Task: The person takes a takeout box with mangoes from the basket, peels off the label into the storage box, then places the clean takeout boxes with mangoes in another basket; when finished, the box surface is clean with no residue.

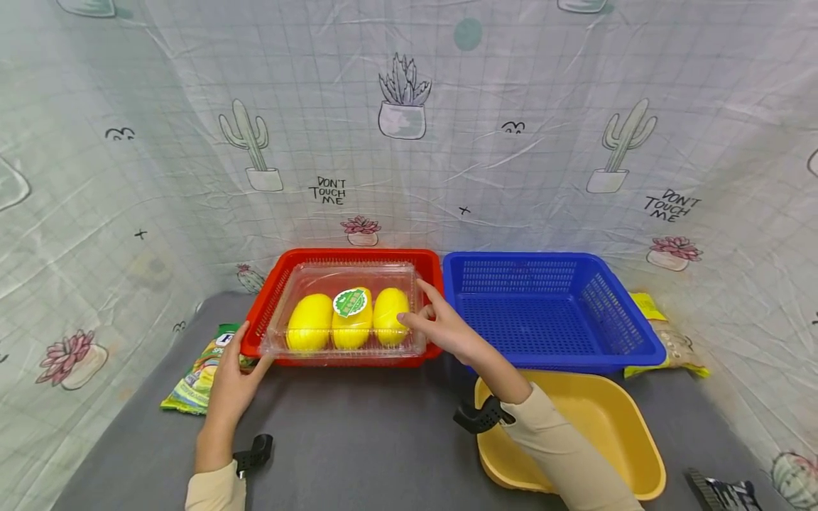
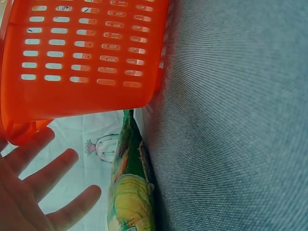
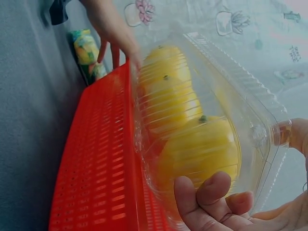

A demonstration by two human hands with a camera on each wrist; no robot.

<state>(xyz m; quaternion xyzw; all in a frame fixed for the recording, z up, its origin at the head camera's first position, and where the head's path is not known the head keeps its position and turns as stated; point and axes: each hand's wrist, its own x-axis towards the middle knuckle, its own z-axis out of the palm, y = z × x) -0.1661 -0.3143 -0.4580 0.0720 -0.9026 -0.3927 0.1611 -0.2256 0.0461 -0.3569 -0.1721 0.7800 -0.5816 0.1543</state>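
A clear plastic clamshell box point(image 1: 351, 341) with three yellow fruits point(image 1: 310, 323) and a round green label point(image 1: 351, 303) lies tilted over the red basket point(image 1: 258, 312). At the box's right end my right hand point(image 1: 444, 326) holds it, with fingers point(image 3: 214, 192) on one side, shown in the right wrist view. My left hand point(image 1: 233, 380) is at the basket's front left corner, its thumb by the box's near corner. In the left wrist view its fingers point(image 2: 53, 171) are spread and fairly straight beside the red rim. Where the left thumb touches is hard to tell.
A blue basket point(image 1: 524, 362) stands to the right of the red one. Before it sits a yellow tub point(image 1: 571, 482) under my right forearm. A green packet point(image 1: 198, 387) lies at left, a yellow-edged bag point(image 1: 671, 348) and a black packet point(image 1: 725, 493) at right.
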